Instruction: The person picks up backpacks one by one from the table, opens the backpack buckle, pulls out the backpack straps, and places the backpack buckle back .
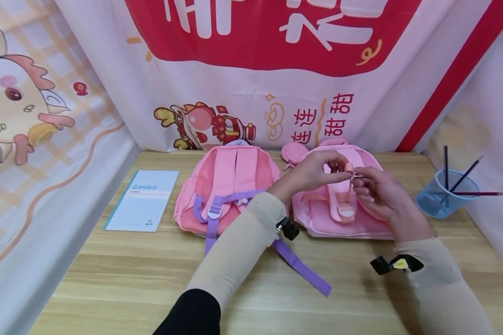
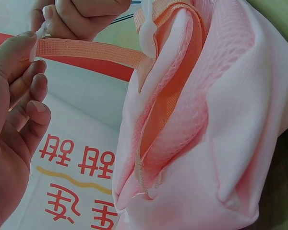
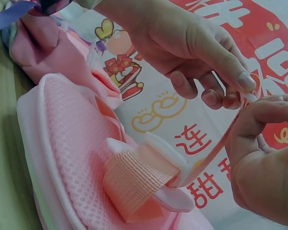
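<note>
My left hand [image 1: 312, 172] and right hand [image 1: 379, 190] meet above the pink backpack on the right [image 1: 327, 228]. Between them is the free end of its orange webbing strap [image 2: 91, 51], which stretches up from the bag. Fingers and thumb of the left hand pinch this end, where a small white piece [image 2: 38, 42] shows in the left wrist view. From the other side the right hand pinches the same end. Its exact fingertip contact is partly hidden. Lower on the strap, a white plastic slider buckle [image 3: 161, 151] sits against the shoulder pad.
A second pink backpack [image 1: 245, 163] with purple straps [image 1: 303, 270] lies to the left, under my left forearm. Beyond it is a Gambit notebook [image 1: 144, 200]. At the right stands a blue cup [image 1: 438, 204] with several pencils. A round pink pouch [image 1: 294, 152] is behind the bags.
</note>
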`<state>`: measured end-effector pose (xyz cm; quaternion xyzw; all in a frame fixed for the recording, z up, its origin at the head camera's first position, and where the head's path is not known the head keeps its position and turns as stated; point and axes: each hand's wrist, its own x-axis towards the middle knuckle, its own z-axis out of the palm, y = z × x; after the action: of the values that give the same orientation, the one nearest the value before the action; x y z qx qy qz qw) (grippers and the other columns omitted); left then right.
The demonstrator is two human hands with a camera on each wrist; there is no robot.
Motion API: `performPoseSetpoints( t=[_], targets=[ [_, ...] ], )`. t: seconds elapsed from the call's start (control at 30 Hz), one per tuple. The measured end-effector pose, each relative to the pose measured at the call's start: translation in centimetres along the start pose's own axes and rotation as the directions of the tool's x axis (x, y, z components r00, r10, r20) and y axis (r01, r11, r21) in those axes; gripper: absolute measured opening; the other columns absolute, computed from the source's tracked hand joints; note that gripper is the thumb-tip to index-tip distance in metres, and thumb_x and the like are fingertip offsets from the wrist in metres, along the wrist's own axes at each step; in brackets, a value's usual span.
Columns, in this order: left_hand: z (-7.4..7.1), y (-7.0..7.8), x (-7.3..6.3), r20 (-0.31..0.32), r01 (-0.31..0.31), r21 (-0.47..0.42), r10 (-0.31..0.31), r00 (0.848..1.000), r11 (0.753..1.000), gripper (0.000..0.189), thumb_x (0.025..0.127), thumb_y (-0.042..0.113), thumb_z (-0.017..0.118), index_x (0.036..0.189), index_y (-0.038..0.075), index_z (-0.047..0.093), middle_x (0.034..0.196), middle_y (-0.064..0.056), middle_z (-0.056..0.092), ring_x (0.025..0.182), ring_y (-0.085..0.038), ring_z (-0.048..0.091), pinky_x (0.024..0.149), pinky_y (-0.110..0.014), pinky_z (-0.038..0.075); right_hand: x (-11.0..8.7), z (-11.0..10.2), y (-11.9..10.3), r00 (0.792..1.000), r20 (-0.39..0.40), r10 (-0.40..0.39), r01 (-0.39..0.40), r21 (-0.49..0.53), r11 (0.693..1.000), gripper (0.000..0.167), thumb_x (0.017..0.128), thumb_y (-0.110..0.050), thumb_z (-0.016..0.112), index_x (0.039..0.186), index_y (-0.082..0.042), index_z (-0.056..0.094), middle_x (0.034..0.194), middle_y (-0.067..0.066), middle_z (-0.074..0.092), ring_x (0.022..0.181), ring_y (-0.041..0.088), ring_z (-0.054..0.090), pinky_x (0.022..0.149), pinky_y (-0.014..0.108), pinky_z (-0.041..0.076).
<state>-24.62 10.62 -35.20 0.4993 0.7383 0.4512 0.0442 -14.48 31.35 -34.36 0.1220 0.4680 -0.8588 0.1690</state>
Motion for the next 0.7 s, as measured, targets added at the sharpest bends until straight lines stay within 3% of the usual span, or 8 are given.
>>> performPoseSetpoints(
  t=[0.23, 0.43, 0.7],
  targets=[
    [0.19, 0.12, 0.31, -0.005, -0.016, 0.004, 0.016, 1.000, 1.000, 0.013, 0.100, 0.017, 0.079, 0.109, 0.007, 0.076, 0.101, -0.004, 0.074, 0.090, -0.007, 0.066, 0.086, -0.016, 0.054, -0.29, -0.43, -0.42, 0.998, -0.041, -0.045, 0.038, -0.138, 0.990, 0.019, 0.107, -0.031, 0.069, 0.111, -0.017, 0.082, 0.082, 0.000, 0.070, 0.064, 0.011, 0.058, 0.056, 0.017, 0.050],
    [0.37, 0.12, 0.67, -0.004, -0.019, 0.007, 0.019, 1.000, 1.000, 0.016, 0.100, 0.019, 0.080, 0.111, 0.008, 0.076, 0.101, -0.002, 0.075, 0.091, -0.006, 0.066, 0.087, -0.016, 0.054, -0.36, -0.53, -0.56, 0.994, -0.064, -0.084, 0.071, -0.182, 0.981, 0.018, 0.107, -0.032, 0.070, 0.109, -0.019, 0.083, 0.081, -0.002, 0.068, 0.064, 0.011, 0.056, 0.055, 0.017, 0.047],
    [0.68, 0.14, 0.36, 0.016, 0.059, -0.012, -0.059, 0.998, 0.998, 0.023, 0.099, 0.024, 0.082, 0.117, 0.010, 0.075, 0.105, 0.000, 0.075, 0.094, -0.005, 0.066, 0.089, -0.020, 0.056, -0.49, -0.38, -0.61, 0.990, -0.093, -0.102, 0.082, -0.194, 0.978, 0.017, 0.105, -0.034, 0.072, 0.103, -0.019, 0.081, 0.080, -0.002, 0.066, 0.062, 0.011, 0.054, 0.053, 0.019, 0.047]
  ],
)
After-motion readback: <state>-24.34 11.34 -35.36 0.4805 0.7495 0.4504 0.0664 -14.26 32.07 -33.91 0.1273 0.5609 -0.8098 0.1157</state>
